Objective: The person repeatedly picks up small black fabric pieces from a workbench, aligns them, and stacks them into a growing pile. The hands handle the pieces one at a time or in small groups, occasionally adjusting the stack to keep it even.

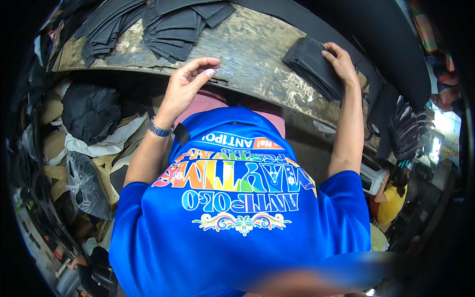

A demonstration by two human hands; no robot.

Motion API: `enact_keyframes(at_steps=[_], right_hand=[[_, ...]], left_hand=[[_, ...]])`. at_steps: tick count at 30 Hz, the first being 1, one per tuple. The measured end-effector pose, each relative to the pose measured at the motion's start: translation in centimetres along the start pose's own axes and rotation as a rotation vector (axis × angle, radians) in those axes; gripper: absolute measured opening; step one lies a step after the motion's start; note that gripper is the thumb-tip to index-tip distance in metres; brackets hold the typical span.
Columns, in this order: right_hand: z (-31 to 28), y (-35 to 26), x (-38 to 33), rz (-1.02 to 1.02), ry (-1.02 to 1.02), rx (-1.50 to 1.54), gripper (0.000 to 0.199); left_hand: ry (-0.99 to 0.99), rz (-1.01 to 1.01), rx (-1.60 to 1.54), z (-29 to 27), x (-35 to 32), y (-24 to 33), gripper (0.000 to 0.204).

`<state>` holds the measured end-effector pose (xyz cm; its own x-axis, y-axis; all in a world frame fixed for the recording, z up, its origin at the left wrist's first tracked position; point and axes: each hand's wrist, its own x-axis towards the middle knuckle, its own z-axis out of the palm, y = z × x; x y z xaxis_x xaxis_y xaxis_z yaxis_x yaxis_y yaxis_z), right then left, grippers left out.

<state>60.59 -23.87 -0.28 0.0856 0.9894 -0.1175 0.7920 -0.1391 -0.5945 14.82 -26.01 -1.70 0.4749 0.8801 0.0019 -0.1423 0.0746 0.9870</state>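
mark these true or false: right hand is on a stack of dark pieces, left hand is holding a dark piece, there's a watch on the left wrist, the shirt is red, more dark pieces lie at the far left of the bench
1. The right hand rests on a stack of dark pieces. True.
2. The left hand holds a dark piece. False: it is open and empty, fingers curled, at the near edge of the worn wooden bench.
3. A watch sits on the left wrist. True.
4. The shirt is red. False: it is blue with a multicoloured print.
5. More dark pieces lie spread at the far left of the bench. True.
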Motion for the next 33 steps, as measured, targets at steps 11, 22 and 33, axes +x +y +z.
enact_keyframes(at_steps=[11, 22, 33], right_hand=[[7.9, -18.0, 1.6, -0.519, 0.111, 0.214, 0.019], [15.9, -28.8, 12.4, -0.739, 0.079, -0.138, 0.036], [16.0, -28.2, 12.6, -0.763, 0.201, 0.119, 0.026]], left_hand=[[0.53, 0.395, 0.768, -12.0, 3.8, 5.3, 0.021], [0.636, 0.405, 1.567, -23.6, 11.2, 4.3, 0.05], [0.724, 0.222, 1.681, -23.9, 14.7, 5.8, 0.044]])
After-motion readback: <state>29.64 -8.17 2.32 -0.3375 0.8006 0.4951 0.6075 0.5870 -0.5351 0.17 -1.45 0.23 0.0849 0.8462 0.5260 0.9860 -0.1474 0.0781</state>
